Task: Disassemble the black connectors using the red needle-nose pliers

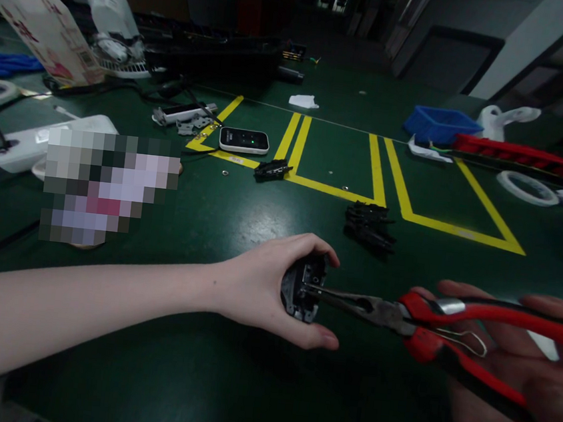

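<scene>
single head-worn view, looking forward and down over table [224, 373]; hands close, room beyond.

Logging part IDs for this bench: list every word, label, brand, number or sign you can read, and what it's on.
None readable.
Black-faced device: small white print, too small.
Left tape label: too small.
Right tape label: blurred.
Printed bag: reddish marks and a barcode, blurred.
Black part in the left hand, pliers: no lettering made out.
</scene>
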